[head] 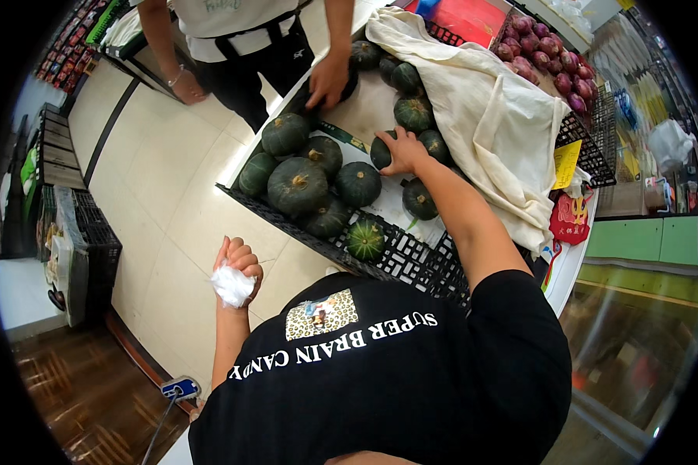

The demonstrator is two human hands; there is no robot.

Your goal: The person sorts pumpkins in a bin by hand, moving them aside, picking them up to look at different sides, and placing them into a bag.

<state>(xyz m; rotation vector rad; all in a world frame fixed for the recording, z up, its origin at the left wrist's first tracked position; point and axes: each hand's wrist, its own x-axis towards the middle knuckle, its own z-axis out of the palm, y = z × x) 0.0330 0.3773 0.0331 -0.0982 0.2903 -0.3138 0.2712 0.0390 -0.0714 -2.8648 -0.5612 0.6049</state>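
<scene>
My right hand (405,152) reaches into a black plastic crate (404,253), its fingers curled around a small dark green squash (380,151). Crumpled white tissue or thin plastic (232,285) sits in the closed fist of my left hand (239,259), held over the floor to the left of the crate. Several kabocha-type squashes (298,185) are grouped at the crate's near left side. More, such as one squash (414,113), line the edge of a cream cloth (471,122). A lighter striped squash (365,239) rests at the near corner.
Across the crate stands another person (238,35), with one hand (329,78) on a dark squash at the far left side. Red onions (535,49) fill a bin behind the cloth. A yellow sign (566,164) hangs at the right. Black crates (93,244) stand at the left.
</scene>
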